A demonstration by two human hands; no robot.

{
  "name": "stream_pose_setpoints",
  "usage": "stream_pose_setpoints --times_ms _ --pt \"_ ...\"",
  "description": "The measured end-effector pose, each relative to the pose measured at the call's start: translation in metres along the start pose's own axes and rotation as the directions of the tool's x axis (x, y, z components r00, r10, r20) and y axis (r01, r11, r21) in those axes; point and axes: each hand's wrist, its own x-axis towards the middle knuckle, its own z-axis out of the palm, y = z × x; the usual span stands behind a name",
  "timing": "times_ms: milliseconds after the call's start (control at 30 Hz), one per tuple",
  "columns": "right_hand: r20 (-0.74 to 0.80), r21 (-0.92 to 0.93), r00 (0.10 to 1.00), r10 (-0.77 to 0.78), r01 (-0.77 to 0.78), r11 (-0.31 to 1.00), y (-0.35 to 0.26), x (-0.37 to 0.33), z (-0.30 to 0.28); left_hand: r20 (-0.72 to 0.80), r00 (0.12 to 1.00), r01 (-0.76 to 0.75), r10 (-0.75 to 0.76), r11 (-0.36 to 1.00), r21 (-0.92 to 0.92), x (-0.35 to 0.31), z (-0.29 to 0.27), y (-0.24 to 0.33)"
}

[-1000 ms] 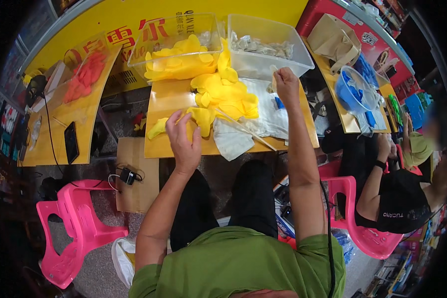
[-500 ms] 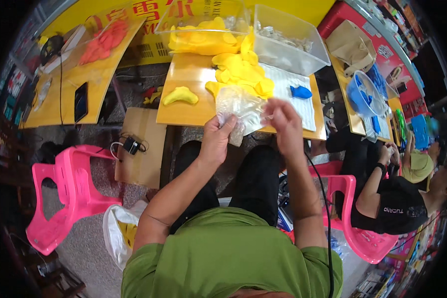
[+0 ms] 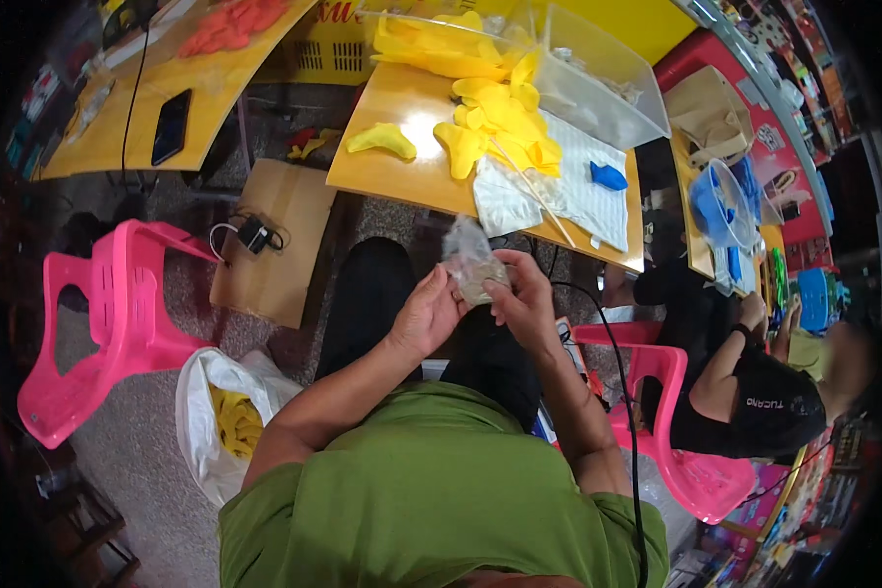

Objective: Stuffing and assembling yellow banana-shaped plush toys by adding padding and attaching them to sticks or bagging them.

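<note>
A small clear plastic bag [image 3: 471, 257] with greyish-beige contents hangs over my lap, just in front of the table edge. My left hand [image 3: 429, 312] grips its left side, thumb and fingers closed on the plastic. On the other side my right hand [image 3: 524, 302] pinches the lower part of the bag. What fills the bag is too small to make out. Beyond it on the wooden table [image 3: 402, 181] lie a pile of yellow fabric pieces [image 3: 505, 122], a stuffed yellow banana shape [image 3: 382, 140], a thin wooden stick [image 3: 534, 191] and a small blue fabric piece [image 3: 609, 175] on a white cloth [image 3: 598, 211].
Clear bins [image 3: 608, 83] stand at the back of the table. Pink chairs [image 3: 118, 314] flank me, and a white sack [image 3: 201, 421] of yellow pieces sits at lower left. A cardboard sheet [image 3: 274, 240] lies left. A co-worker [image 3: 755, 392] sits at right, near a blue tub [image 3: 720, 206].
The bag has come down from the table edge to over my lap. My right hand, open beside it before, now grips it too. The stick now shows on the cloth.
</note>
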Motion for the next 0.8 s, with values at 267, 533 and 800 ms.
stream_pose_setpoints --times_ms 267,533,800 --pt "0.004 0.129 1.000 0.003 -0.004 0.992 0.022 -0.017 0.006 -0.015 0.999 0.042 -0.045 0.983 -0.176 -0.013 -0.010 -0.011" --pt "0.004 0.079 0.991 0.131 -0.131 0.988 0.038 -0.019 0.007 -0.049 0.988 0.129 -0.146 0.960 -0.249 -0.024 -0.019 -0.024" --pt "-0.071 -0.007 0.997 -0.015 0.014 1.000 0.054 -0.021 0.010 -0.206 0.969 0.114 -0.133 0.988 -0.102 -0.025 -0.028 -0.035"
